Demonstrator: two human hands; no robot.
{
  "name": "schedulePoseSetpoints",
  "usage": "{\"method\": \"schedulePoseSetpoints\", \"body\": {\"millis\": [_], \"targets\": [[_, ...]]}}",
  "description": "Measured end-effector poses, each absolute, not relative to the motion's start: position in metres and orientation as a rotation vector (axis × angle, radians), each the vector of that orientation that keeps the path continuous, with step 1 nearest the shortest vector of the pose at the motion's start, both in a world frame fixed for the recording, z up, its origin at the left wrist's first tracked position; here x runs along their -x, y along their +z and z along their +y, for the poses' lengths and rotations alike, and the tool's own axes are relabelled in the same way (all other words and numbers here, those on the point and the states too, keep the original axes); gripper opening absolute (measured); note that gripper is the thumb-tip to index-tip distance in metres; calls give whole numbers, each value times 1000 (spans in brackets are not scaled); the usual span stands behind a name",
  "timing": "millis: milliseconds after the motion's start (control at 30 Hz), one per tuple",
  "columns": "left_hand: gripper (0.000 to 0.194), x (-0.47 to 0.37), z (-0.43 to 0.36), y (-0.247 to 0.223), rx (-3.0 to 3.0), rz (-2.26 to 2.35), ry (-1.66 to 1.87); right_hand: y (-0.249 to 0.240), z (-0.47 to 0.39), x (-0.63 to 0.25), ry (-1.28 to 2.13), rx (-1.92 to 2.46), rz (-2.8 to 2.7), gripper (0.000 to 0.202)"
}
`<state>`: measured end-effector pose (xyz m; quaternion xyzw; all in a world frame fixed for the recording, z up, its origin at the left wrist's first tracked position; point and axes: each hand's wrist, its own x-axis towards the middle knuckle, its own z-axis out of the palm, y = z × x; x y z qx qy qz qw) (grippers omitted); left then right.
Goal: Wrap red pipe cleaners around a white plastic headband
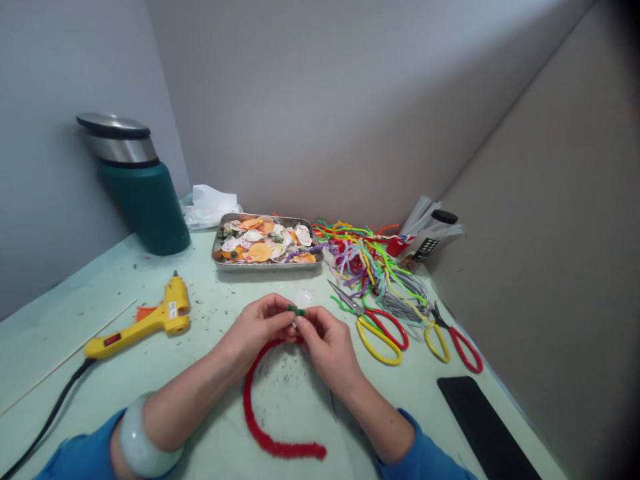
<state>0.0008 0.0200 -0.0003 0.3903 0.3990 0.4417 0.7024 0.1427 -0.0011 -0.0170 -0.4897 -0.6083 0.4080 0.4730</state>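
Note:
My left hand (265, 327) and my right hand (327, 343) meet at the middle of the table, fingertips pinched together. Between them is a small fuzzy dark green pipe cleaner piece (296, 311), mostly covered by the fingers. Below the hands a thick red pipe cleaner (251, 407) lies curved in a C shape on the table, its upper end passing behind the fingers. A thin wire-like strand (332, 405) runs down beside my right wrist. Just beyond the fingertips is a pale translucent disc (303, 298).
A yellow glue gun (145, 327) and a thin stick (70, 355) lie left, near a green bottle (145, 200). Behind the hands stands a metal tray (270, 267) of painted discs. To the right are pipe cleaners (360, 253), large scissors (373, 323), smaller scissors (453, 337) and a black strip (483, 427).

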Motion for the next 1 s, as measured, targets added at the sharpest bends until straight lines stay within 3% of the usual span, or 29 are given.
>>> {"method": "schedulePoseSetpoints", "body": {"millis": [267,533,767,1000], "targets": [[18,3,24,-3,-1322,1025,957,-21,2,-146,884,1264,-1523,17],[19,4,23,-4,-1522,1181,990,-17,4,-143,1077,1225,-1416,17],[21,7,23,-2,-1677,1215,950,-17,-1,-148,576,1280,-1690,15],[22,5,18,3,-1829,1264,915,-19,-1,-146,464,1232,-1749,12]]}}
